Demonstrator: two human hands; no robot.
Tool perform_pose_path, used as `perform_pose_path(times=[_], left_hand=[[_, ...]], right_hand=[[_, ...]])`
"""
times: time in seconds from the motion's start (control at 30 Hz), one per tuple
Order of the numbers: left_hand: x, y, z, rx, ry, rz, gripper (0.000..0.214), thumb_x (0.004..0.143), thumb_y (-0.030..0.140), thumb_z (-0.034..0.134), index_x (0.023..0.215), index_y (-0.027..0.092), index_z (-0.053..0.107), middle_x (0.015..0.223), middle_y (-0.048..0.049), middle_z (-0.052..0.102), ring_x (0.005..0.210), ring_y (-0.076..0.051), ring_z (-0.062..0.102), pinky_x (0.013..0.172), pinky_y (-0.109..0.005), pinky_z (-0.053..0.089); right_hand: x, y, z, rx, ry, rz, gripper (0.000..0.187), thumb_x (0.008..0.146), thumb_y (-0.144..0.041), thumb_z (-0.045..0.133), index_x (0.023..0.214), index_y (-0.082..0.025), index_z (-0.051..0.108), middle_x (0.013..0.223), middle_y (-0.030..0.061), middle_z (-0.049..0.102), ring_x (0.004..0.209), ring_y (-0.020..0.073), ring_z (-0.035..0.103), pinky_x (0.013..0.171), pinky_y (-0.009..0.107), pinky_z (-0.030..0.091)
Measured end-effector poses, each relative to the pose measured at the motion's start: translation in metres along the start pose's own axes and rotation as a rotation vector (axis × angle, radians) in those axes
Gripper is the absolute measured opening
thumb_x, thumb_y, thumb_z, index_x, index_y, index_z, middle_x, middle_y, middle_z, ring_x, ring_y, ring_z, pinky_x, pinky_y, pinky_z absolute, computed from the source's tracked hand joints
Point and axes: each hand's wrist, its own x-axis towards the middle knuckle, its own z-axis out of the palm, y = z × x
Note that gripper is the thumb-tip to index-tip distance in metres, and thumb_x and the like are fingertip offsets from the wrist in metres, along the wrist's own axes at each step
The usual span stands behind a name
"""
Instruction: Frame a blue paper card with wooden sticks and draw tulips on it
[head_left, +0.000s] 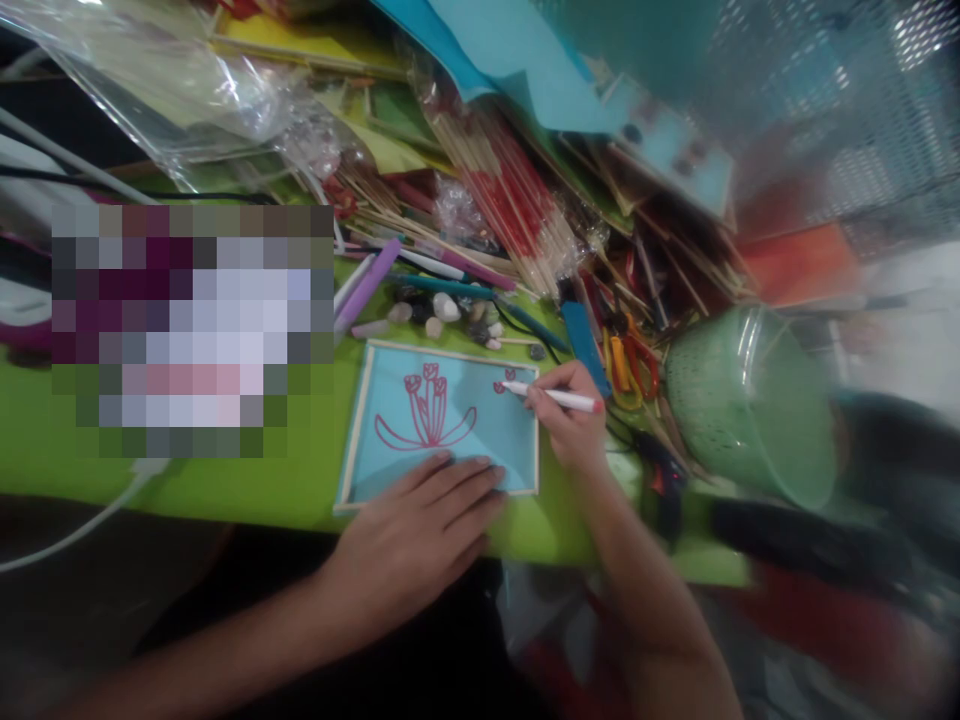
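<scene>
A light-blue card (457, 425) with a pale stick frame lies on the green table (300, 480). Red flowers on long stems are drawn on it. My left hand (424, 530) lies flat on the card's near edge, fingers stretched out, pressing it down. My right hand (570, 425) is closed around a white marker (551, 397) with a red end. The marker's tip touches the card's upper right corner, beside small red flower shapes.
Small pebbles (446, 315) lie just beyond the card. Bundles of wooden sticks (510, 215), pens and scissors (637, 365) crowd the back. A green plastic basket (750, 400) lies tipped at the right. Clear plastic bags (187, 90) sit at the back left.
</scene>
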Motion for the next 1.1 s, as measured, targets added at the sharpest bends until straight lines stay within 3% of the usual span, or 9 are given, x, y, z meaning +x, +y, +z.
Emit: perform_pose_path(times=[1.1], left_hand=[[0.0011, 0.0009, -0.0011, 0.013, 0.011, 0.004, 0.031, 0.108, 0.024, 0.051, 0.132, 0.021, 0.07, 0.14, -0.0002, 0.074, 0.131, -0.019, 0.067, 0.122, -0.038, 0.043]], right_hand=[[-0.0001, 0.0005, 0.0005, -0.006, -0.02, 0.0, 0.012, 0.085, -0.028, 0.074, 0.082, -0.024, 0.063, 0.069, -0.0034, 0.065, 0.06, 0.0141, 0.059, 0.056, 0.028, 0.047]])
